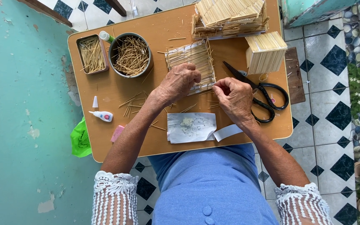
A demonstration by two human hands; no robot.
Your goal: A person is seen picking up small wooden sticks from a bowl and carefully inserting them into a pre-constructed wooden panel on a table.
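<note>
- Hidden/cut off: near edge of the flat mat of thin pale sticks on white paper [190, 60] sits under the left hand [179, 82]; fingertips curl down out of sight, so what's pinched there can't be told.
- Tall stack of finished stick mats [229, 17] at far edge is cropped by the frame top.
- Small box-shaped block of sticks [266, 52] far right, partly over the worktop edge onto a dark brown board [295, 75].
- Containers: round grey metal tin [130, 55] far left holds a loose tangle of sticks; rectangular brown tray [92, 54] just left of it holds sticks lying lengthwise. Green-and-white tube [106, 37] wedged between them, mostly hidden.
- Grips: left hand presses on the mat's near right corner, fingers bent, closed down on it. Right hand [235, 98] just right of the mat, thumb & forefinger narrow, pinched on one thin stick, hard to make out.
- Black-handled scissors [258, 91] partly under the right hand.
- Orange-tan wooden worktop [117, 89]: small white glue bottle [101, 115] w/ cap off near left, glue-smeared paper scrap [191, 127] near centre, loose sticks scattered between.
</note>
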